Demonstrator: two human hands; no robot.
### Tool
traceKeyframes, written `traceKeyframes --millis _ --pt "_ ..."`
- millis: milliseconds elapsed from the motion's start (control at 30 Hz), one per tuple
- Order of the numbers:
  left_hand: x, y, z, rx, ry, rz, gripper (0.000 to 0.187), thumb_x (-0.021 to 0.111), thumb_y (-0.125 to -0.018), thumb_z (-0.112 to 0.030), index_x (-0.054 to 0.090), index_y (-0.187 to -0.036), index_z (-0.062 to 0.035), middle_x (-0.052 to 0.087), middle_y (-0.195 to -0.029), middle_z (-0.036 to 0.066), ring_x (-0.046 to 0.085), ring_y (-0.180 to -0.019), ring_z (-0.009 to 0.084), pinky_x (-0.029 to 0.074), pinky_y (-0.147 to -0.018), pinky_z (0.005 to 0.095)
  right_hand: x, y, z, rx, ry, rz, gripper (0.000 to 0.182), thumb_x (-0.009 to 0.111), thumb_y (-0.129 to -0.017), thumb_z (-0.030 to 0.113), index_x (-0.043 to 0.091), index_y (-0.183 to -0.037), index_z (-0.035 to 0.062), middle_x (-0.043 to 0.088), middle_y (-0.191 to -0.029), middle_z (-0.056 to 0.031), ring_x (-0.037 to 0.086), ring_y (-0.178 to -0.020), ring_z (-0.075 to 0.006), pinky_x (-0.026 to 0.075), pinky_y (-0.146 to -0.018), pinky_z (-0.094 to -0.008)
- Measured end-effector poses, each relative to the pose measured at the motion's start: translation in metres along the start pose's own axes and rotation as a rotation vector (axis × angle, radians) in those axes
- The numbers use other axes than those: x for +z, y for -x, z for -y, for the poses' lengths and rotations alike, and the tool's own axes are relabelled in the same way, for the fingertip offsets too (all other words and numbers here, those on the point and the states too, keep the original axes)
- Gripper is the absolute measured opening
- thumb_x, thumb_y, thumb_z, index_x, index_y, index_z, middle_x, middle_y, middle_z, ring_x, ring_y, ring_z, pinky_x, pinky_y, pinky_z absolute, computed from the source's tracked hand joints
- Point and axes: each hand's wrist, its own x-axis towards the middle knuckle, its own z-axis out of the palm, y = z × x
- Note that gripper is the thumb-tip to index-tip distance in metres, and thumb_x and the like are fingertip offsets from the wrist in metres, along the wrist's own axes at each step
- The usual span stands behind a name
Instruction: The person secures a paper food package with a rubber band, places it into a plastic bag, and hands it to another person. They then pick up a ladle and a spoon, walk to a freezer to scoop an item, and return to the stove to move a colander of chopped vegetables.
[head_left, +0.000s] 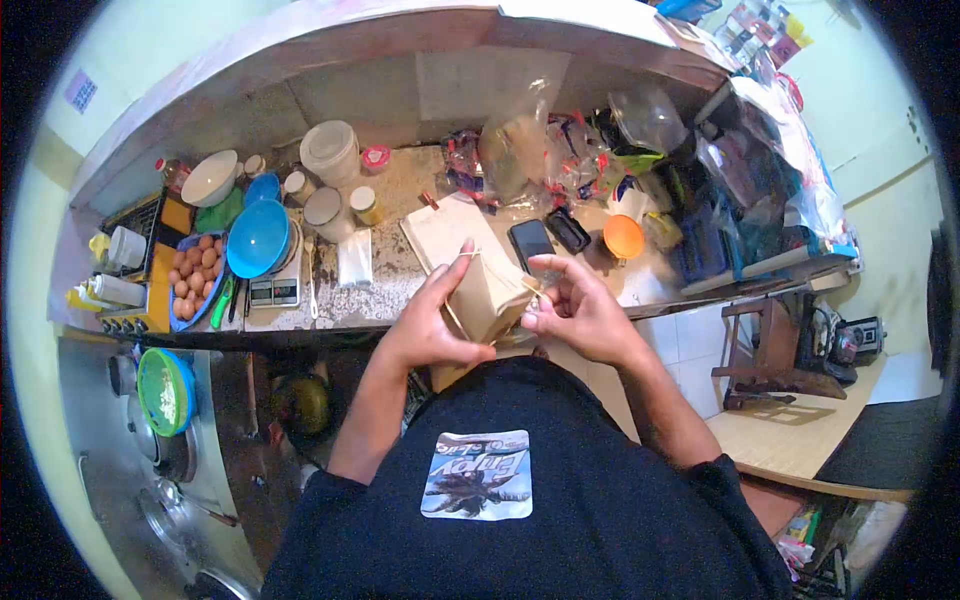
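In front of my chest I hold a folded brown paper packet (488, 302). My left hand (428, 322) grips it from the left side, thumb and fingers spread around its edges. A thin yellowish band, seemingly a rubber band (537, 294), runs at the packet's right edge, and a strand also shows near my left fingertips. My right hand (582, 312) pinches this band between thumb and fingers beside the packet. Behind the packet, a stack of flat brown paper (452, 232) lies on the counter.
A phone (530, 240), a black tray (568, 231) and an orange cup (623, 237) lie beyond my right hand. To the left are a kitchen scale (274, 291) under a blue bowl (258, 239), and a basket of eggs (196, 270). Plastic bags (515, 150) crowd the back.
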Motion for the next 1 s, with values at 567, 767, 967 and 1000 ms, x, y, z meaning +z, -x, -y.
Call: traceKeyframes --millis 567,767,967,1000 --pt "0.059 0.036 0.108 -0.509 0.829 -0.165 0.06 0.063 -0.082 -0.004 0.034 -0.135 -0.0032 0.055 -0.118 0.01 0.058 -0.102 0.0196 0.049 -0.085 0.0318 0.009 -0.038 -0.066 -0.24 0.625 0.16 0.053 0.07 -0.077 0.031 0.041 -0.112 0.0037 0.063 -0.086 -0.021 0.062 -0.082 -0.0379 0.049 -0.07 -0.0432" --pt "0.065 0.002 0.118 -0.404 0.801 -0.561 0.033 0.063 -0.085 -0.007 0.053 -0.116 -0.0027 0.061 -0.106 0.006 0.059 -0.091 0.0147 0.049 -0.08 0.0283 0.006 -0.076 -0.07 -0.291 0.738 0.191 0.053 0.071 -0.074 0.027 0.045 -0.115 0.0043 0.064 -0.092 -0.0188 0.061 -0.088 -0.0378 0.047 -0.077 -0.0447" --pt "0.053 -0.036 0.189 -0.392 0.247 -0.77 0.043 0.071 -0.081 -0.014 0.054 -0.115 0.0049 0.06 -0.104 0.01 0.055 -0.091 0.0102 0.046 -0.078 0.0238 -0.086 -0.087 -0.037 -0.447 0.834 -0.163 0.05 0.067 -0.076 0.028 0.052 -0.12 0.0089 0.061 -0.108 -0.0138 0.057 -0.1 -0.0341 0.046 -0.085 -0.0419" --pt "0.052 -0.037 0.201 -0.389 0.246 -0.776 0.043 0.071 -0.081 -0.014 0.054 -0.115 0.0049 0.06 -0.104 0.01 0.055 -0.091 0.0102 0.046 -0.078 0.0238 -0.126 -0.098 -0.053 -0.533 0.654 -0.329 0.044 0.067 -0.075 0.028 0.058 -0.114 0.0081 0.061 -0.106 -0.0141 0.058 -0.098 -0.0315 0.046 -0.084 -0.0395"
